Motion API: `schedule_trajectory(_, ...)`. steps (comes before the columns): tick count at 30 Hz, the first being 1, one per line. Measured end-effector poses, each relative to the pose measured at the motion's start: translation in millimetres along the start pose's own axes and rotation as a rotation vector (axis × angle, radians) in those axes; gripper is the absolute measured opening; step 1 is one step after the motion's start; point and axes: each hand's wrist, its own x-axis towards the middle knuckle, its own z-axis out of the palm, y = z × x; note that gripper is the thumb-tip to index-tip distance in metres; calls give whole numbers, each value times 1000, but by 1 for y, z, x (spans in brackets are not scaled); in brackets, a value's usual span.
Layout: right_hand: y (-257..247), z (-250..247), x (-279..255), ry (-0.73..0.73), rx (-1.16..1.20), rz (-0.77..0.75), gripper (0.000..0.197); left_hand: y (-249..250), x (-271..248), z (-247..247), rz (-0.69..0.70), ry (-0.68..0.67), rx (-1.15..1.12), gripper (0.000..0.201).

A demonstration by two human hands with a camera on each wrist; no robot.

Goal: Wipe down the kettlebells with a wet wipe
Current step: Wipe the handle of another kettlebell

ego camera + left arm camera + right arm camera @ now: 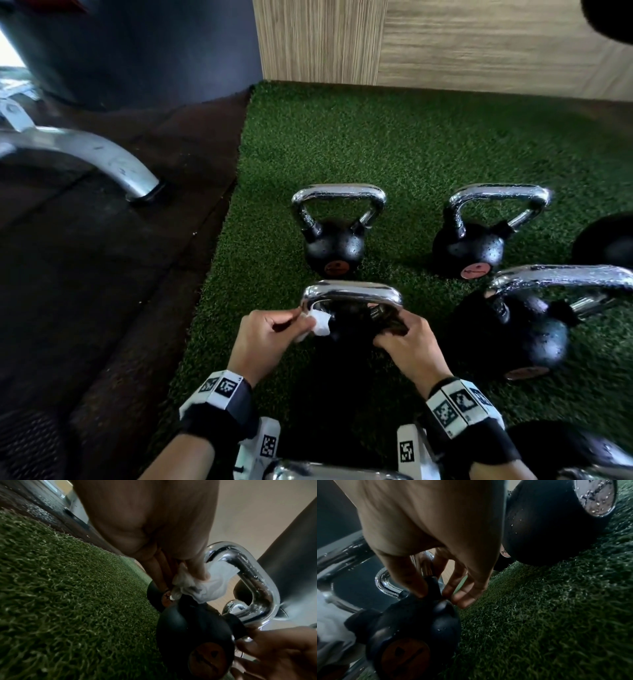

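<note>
A small black kettlebell with a chrome handle stands on the green turf right in front of me. My left hand pinches a crumpled white wet wipe against the left leg of that handle; the left wrist view shows the wet wipe beside the chrome handle. My right hand grips the right foot of the handle where it joins the black ball, thumb and fingers curled round the stub.
Two more wet kettlebells stand behind on the turf, a larger one to the right. A dark rubber floor with a silver machine leg lies left. A wooden wall closes the back.
</note>
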Motion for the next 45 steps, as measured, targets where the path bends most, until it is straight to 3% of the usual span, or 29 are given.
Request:
schedule_trajectory(3, 3, -2, -1, 90, -34, -29, 24, 7, 9, -3, 40, -16, 68, 38)
schedule_trajectory(6, 6, -4, -4, 142, -87, -92, 47, 16, 26, 2, 46, 26, 122, 26)
schedule_trajectory(9, 0, 0, -11, 137, -112, -190, 55, 29, 47, 12, 24, 28, 209, 21)
schedule_trajectory(13, -9, 7, -20, 95, -193, -387, 44, 41, 65, 23, -14, -16, 283, 31)
schedule_trajectory(16, -13, 5, -20, 30, -232, -447, 29, 46, 69, 29, -49, -25, 270, 31)
schedule_trajectory(21, -18, 4, -4, -9, -259, -371, 40, 37, 69, 23, -179, -244, 59, 27)
schedule_trajectory(24, -19, 10, 3, -117, -238, -301, 44, 31, 66, 25, -112, -175, 130, 26)
schedule_trajectory(28, -15, 11, 5, -128, -189, -280, 42, 36, 74, 30, -104, -87, 193, 23)
schedule_trajectory(32, -10, 11, 7, -117, -168, -277, 42, 42, 79, 34, -101, -29, -57, 18)
schedule_trajectory(36, -5, 11, 10, -155, -159, -265, 46, 48, 82, 32, -156, -88, -117, 19)
schedule_trajectory(38, -1, 13, 10, -175, -88, -245, 51, 54, 83, 27, -112, -106, -101, 19)
schedule_trajectory(43, 10, 19, 16, -183, 40, -200, 54, 65, 73, 17, -51, -173, -387, 32)
schedule_trajectory(45, 13, 18, 19, -198, 94, -178, 56, 66, 68, 12, -36, -235, -396, 32)
